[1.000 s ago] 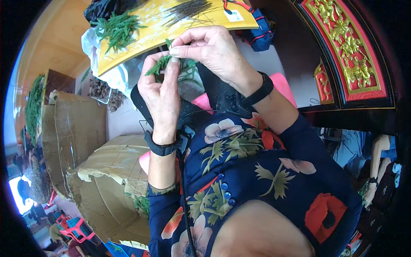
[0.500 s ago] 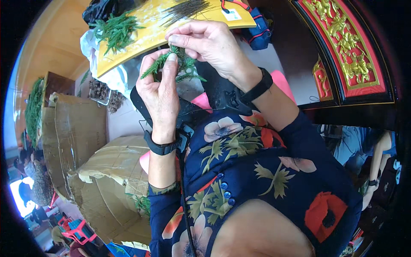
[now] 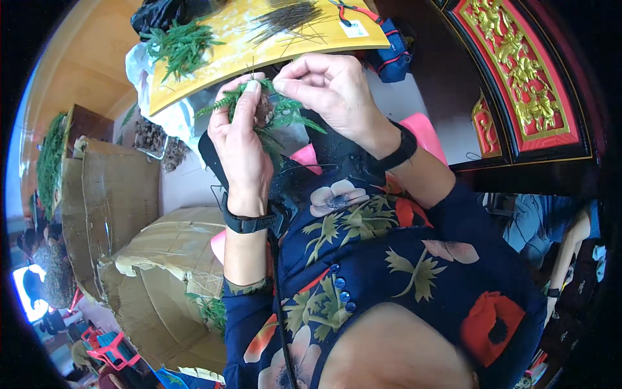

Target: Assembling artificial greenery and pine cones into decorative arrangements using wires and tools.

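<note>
My left hand (image 3: 240,139) is closed on a bunch of green artificial sprigs (image 3: 291,115), thumb on top. A brown, rough clump (image 3: 264,110) shows in the middle of the bunch, its kind unclear. Thin dark wire ends (image 3: 253,65) stick up past the left thumb. My right hand (image 3: 330,87) is in a pinch at the bunch's upper right edge; what lies between its fingertips is too small to make out. Both hands are above my lap, just in front of the yellow table (image 3: 194,84).
On the table lie a pile of green sprigs (image 3: 181,48), a bundle of thin dark wires (image 3: 288,19) and red-handled pliers (image 3: 353,9). Open cardboard boxes (image 3: 113,201) stand at left. A carved red-and-gold panel (image 3: 525,71) is at right. Another person's arm (image 3: 570,249) shows at far right.
The bunch has turned, so its brown middle now shows. My right hand has moved slightly right and down, away from the top of the stem to the bunch's edge.
</note>
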Demonstrator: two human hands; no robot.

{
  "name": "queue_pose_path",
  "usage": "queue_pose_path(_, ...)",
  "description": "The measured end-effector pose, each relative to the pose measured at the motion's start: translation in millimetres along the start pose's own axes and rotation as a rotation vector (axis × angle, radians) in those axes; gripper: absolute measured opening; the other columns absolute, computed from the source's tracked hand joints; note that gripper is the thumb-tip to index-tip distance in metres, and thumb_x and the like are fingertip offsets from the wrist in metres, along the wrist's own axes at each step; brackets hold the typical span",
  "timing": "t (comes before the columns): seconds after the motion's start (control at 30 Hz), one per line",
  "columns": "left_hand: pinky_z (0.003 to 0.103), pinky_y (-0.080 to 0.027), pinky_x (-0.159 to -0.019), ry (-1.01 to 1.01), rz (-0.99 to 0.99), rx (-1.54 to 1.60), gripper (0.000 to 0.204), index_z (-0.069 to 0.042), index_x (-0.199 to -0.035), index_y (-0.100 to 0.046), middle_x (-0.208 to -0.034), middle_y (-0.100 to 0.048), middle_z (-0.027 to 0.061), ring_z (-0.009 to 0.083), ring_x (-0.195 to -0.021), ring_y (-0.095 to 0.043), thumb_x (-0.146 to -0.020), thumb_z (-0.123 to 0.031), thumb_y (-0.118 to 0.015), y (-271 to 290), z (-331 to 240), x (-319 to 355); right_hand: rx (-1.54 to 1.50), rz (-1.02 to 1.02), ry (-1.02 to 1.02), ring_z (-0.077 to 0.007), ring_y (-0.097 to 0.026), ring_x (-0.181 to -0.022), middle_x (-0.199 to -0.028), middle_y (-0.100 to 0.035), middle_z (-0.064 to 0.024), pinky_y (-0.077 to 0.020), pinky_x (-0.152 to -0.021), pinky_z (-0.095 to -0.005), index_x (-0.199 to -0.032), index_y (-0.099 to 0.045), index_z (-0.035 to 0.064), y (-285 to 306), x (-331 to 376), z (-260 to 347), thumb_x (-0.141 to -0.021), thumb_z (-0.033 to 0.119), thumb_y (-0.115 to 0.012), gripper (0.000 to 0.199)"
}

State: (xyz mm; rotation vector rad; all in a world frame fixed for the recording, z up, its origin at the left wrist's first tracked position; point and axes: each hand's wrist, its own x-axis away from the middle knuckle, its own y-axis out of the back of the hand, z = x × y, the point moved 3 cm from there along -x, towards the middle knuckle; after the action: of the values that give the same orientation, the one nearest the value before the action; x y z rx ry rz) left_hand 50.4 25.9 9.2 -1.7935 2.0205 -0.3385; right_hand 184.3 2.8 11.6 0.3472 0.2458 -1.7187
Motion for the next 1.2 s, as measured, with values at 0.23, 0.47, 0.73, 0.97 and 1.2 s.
queue_pose_path(0.23, 0.019, -0.043, -0.065, 0.091, 0.046, 0.061, 0.012, -0.001, -0.093, -0.061, -0.084, -0.062, 0.0023, 0.0073, -0.070, -0.056, -0.082, -0.007, -0.058, 9.1, 4.8, -4.2, 0.044, 0.153, -0.057, -0.0011, -0.050, -0.060, -0.077, -0.062, -0.0007, -0.0388, -0.052, -0.0142, -0.093, -0.063, -0.0015, 7.0, -12.5, 12.1, -0.082, 0.009, -0.063, 0.016)
queue_pose_path(0.47, 0.020, -0.042, -0.059, 0.148, 0.085, 0.067, 0.011, -0.002, -0.091, -0.061, -0.079, -0.060, 0.0015, 0.0070, -0.066, -0.054, -0.081, -0.007, -0.059, 10.5, 3.3, -5.8, 0.072, 0.276, 0.033, -0.0009, -0.052, -0.063, -0.077, -0.061, 0.0008, -0.0391, -0.052, -0.0143, -0.096, -0.064, 0.0012, 5.0, -32.6, 14.9, -0.082, 0.008, -0.062, 0.015)
queue_pose_path(0.73, 0.021, -0.036, -0.049, 0.392, 0.237, 0.292, 0.016, 0.001, -0.091, -0.057, -0.069, -0.056, 0.0047, 0.0090, -0.053, -0.047, -0.083, -0.012, -0.057, 12.7, -6.1, -4.1, 0.341, 0.174, 0.805, -0.0044, -0.054, -0.063, -0.076, -0.063, -0.0026, -0.0411, -0.055, -0.0152, -0.089, -0.067, 0.0040, 8.2, -37.8, 31.1, -0.084, 0.012, -0.061, 0.012)
queue_pose_path(0.97, 0.021, -0.034, -0.047, 0.734, 0.359, 0.361, 0.016, 0.002, -0.090, -0.056, -0.064, -0.052, 0.0040, 0.0097, -0.051, -0.044, -0.083, -0.012, -0.056, 24.0, -0.9, -9.0, 1.014, 0.596, 0.857, -0.0273, -0.056, -0.072, -0.081, -0.055, -0.0140, -0.0434, -0.064, -0.0341, -0.072, -0.056, -0.0014, -3.2, -33.8, 96.3, -0.074, 0.011, -0.060, 0.013)
queue_pose_path(1.2, 0.018, -0.035, -0.051, 0.284, 0.235, -0.215, 0.015, 0.000, -0.086, -0.060, -0.064, -0.054, 0.0006, 0.0062, -0.055, -0.045, -0.080, -0.013, -0.060, 17.0, -10.8, -6.5, 0.474, 0.659, 0.484, -0.0270, -0.056, -0.073, -0.081, -0.056, -0.0131, -0.0439, -0.065, -0.0346, -0.070, -0.055, -0.0012, 1.5, -47.9, 60.2, -0.076, 0.009, -0.060, 0.012)
